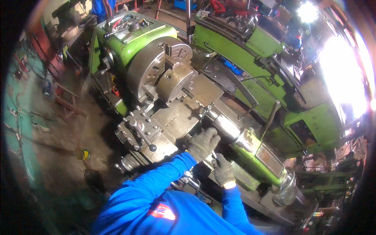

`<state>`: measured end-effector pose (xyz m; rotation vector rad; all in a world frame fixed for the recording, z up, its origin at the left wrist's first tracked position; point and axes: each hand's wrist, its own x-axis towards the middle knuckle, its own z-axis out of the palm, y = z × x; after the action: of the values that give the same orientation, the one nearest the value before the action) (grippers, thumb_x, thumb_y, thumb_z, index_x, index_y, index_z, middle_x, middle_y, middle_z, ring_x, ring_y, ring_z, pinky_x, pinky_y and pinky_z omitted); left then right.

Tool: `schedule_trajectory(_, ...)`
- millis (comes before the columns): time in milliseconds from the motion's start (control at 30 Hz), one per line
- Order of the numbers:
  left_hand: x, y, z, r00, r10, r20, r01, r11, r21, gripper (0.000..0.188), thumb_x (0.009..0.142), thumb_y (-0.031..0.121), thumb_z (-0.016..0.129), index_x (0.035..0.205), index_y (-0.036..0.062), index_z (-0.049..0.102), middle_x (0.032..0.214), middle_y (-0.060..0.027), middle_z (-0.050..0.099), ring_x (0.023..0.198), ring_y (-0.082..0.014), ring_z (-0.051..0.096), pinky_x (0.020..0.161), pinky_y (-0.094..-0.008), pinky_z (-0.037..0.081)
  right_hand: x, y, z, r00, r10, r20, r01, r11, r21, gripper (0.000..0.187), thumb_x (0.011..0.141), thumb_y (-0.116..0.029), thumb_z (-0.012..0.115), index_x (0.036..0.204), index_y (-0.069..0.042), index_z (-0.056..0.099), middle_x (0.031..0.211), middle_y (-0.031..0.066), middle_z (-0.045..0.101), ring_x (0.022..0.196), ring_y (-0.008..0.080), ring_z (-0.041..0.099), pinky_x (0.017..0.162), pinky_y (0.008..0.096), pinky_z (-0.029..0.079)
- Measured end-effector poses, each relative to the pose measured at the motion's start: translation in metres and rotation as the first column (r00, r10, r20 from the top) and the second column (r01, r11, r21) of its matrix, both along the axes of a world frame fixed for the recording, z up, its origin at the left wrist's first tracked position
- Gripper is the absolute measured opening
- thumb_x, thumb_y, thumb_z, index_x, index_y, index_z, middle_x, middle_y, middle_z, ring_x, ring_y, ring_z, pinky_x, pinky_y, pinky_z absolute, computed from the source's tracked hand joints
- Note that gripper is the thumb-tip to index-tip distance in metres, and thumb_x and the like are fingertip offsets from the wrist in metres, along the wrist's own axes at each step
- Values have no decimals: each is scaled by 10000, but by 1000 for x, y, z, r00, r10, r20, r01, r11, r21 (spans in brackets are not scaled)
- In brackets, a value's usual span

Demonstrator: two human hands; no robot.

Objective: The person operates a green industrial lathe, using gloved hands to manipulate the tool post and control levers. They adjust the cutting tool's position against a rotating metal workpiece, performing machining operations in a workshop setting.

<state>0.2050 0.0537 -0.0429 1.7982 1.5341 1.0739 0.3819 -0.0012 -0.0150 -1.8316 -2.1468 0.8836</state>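
Note:
My left hand (203, 144), in a grey knit glove, reaches over the lathe carriage beside the tailstock. Its fingers curl together on the far side, and what they hold, if anything, is hidden. Close by on the right, my right hand (224, 171), gloved too, has its fingers closed at a thin pale rod-like piece (214, 155), whose kind I cannot make out. A drill bit (199, 103) sticks out of the bright tailstock quill (223, 124) just beyond my hands. It points toward a round metal workpiece (172, 84) clamped in the big lathe chuck (145, 68).
On the carriage stands the tool post (137, 127) with a black-knobbed lever (152, 147). A tall lever (270, 119) rises from the green tailstock (256, 156), with a handwheel (288, 181) at its end. Tools lie on the headstock (131, 29). Another green machine (231, 47) stands behind.

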Motion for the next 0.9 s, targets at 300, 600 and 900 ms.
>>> schedule_trajectory(300,-34,77,-31,934,282,-219,-346,866,-360,426,1042,416,534,1322,95,551,1235,-238,647,1126,-448,626,941,-537,507,25,-25,-26,833,-263,-486,200,964,-178,236,968,-240,664,1060,-23,672,881,130,655,852,232,627,785,391,512)
schedule_trajectory(600,-7,120,-169,892,399,210,-366,913,-180,392,1021,325,567,1369,145,559,1129,-183,667,1096,-389,637,930,-500,521,-4,28,56,844,-161,-512,212,976,41,251,1026,-190,599,1193,-34,703,1186,110,723,1052,219,658,944,363,510)
schedule_trajectory(900,-15,102,-106,929,362,74,-320,889,-326,465,1080,400,433,1472,158,493,1369,-234,594,1121,-490,632,937,-567,524,-41,87,99,902,-29,-431,128,971,202,202,989,-203,653,1085,-47,737,1002,88,737,957,186,664,896,334,510)
